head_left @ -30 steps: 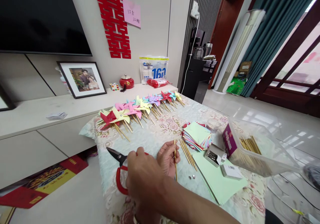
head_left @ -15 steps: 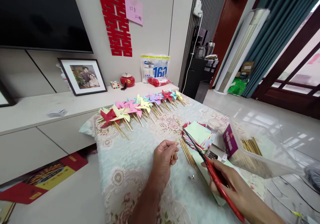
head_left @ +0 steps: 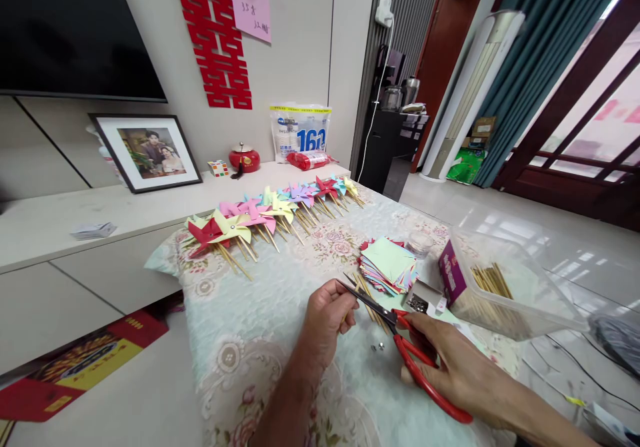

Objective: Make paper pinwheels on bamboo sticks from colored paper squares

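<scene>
My left hand point(head_left: 331, 310) is closed over the tablecloth, pinching a thin wooden stick that its fingers mostly hide. Red-handled scissors point(head_left: 420, 367) are in my right hand point(head_left: 445, 347), with fingers through the handles. Their dark blades reach left to the fingertips of my left hand, slightly parted near the pivot. Several loose wooden sticks point(head_left: 367, 295) lie under and beyond the blades. Two small metal pins point(head_left: 381, 346) rest on the cloth below them. Behind is a stack of coloured paper squares point(head_left: 387, 265), with a small open box of metal pins point(head_left: 419, 302) beside it.
A row of paper pinwheels point(head_left: 255, 215) on sticks lines the far table edge. At the right stands a clear plastic bin point(head_left: 530, 314) holding sticks. A round clear container point(head_left: 419, 244) sits behind the papers. The floral tablecloth point(head_left: 250, 340) covers the table; a white cabinet point(head_left: 165, 207) adjoins it.
The scissors have swung left and down, so their tips moved from the paper stack to my left fingertips. My left hand stays in nearly the same place. The camera view has shifted slightly.
</scene>
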### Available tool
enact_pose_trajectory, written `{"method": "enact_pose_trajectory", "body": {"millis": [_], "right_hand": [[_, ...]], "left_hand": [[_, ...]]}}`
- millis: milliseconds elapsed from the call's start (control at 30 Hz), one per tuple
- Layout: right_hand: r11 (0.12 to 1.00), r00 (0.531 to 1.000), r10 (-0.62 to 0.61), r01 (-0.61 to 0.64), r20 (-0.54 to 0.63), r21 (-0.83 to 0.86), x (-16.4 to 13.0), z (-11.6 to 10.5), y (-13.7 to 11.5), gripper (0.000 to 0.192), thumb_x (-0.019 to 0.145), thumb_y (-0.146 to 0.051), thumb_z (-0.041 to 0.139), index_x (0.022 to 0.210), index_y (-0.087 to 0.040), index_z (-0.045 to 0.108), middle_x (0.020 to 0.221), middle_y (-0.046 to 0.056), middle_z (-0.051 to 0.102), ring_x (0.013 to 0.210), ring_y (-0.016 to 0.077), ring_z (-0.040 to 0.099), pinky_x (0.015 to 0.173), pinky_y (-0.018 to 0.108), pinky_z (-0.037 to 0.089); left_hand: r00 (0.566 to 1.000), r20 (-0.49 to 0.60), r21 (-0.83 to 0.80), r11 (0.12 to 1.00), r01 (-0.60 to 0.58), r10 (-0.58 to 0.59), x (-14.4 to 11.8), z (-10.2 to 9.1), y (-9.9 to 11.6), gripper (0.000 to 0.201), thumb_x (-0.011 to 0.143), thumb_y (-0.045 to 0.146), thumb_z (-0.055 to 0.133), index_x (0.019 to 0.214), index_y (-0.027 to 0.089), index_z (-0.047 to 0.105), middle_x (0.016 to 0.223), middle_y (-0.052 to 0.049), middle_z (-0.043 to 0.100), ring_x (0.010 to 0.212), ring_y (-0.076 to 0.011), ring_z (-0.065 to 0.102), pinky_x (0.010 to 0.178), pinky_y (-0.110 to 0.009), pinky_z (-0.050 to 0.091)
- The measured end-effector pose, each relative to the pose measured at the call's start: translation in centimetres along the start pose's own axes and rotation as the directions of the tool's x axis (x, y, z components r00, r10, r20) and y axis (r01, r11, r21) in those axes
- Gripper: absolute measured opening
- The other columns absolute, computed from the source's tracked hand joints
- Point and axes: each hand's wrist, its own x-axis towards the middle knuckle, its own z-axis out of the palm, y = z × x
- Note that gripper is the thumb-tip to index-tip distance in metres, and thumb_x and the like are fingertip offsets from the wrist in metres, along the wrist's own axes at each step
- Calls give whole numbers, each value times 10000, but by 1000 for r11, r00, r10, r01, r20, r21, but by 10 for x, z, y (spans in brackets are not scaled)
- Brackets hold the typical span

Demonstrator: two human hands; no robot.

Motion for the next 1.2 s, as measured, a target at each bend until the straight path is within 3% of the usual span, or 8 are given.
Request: {"method": "enact_pose_trajectory", "body": {"millis": [300, 500, 667, 833, 1067, 1200], "right_hand": [[1000, 999, -13, 13, 39, -5, 0, -1, -6, 237, 819, -405, 660, 819, -205, 531, 727, -14, 575, 625, 143, 449, 560, 259, 342], [984, 991, 39, -60, 131, 166, -3, 15, -11, 290, 811, -410, 673, 770, -212, 466, 692, -49, 483, 622, 122, 381, 551, 244, 309], [915, 978, 53, -129, 203, 383, -1, 34, -13, 219, 815, -316, 629, 747, -207, 453, 684, -56, 432, 638, 114, 367, 569, 238, 313], [860, 962, 95, -209, 257, 465, 3, 44, -14, 117, 750, -234, 574, 715, -200, 468, 638, -59, 421, 577, 94, 352, 510, 230, 267], [718, 902, 206, -403, 380, 568, 7, 45, -27, 109, 622, -244, 552, 636, -228, 445, 497, -101, 329, 351, 47, 241, 309, 189, 193], [686, 876, 224, -453, 428, 569, 11, 49, -24, 105, 582, -257, 562, 595, -221, 464, 470, -95, 364, 307, 39, 247, 246, 168, 211]], "left_hand": [[997, 44, 67, 996, 55, -58, 2, -5, 1, 131, 574, 248, 640, 674, 178, 591, 568, 22, 602, 386, -59, 439, 393, -196, 200], [996, 49, 212, 975, 63, -75, 4, -17, -2, 88, 586, 224, 645, 603, 188, 566, 537, 17, 598, 371, -68, 435, 375, -200, 213], [992, -6, 368, 922, 121, -128, 11, -25, -7, 89, 585, 207, 629, 543, 199, 551, 456, 23, 556, 335, -77, 415, 347, -198, 199], [984, -28, 523, 836, 164, -175, 16, -31, -9, 67, 586, 202, 609, 549, 200, 553, 491, 17, 586, 358, -97, 474, 340, -190, 237], [979, -27, 597, 783, 176, -200, 14, -36, -9, 83, 605, 215, 599, 543, 201, 545, 497, 11, 590, 370, -106, 477, 354, -201, 263], [979, -16, 641, 749, 167, -205, 14, -38, -10, 103, 621, 211, 589, 531, 198, 541, 488, 11, 583, 378, -104, 475, 363, -200, 285]]}}
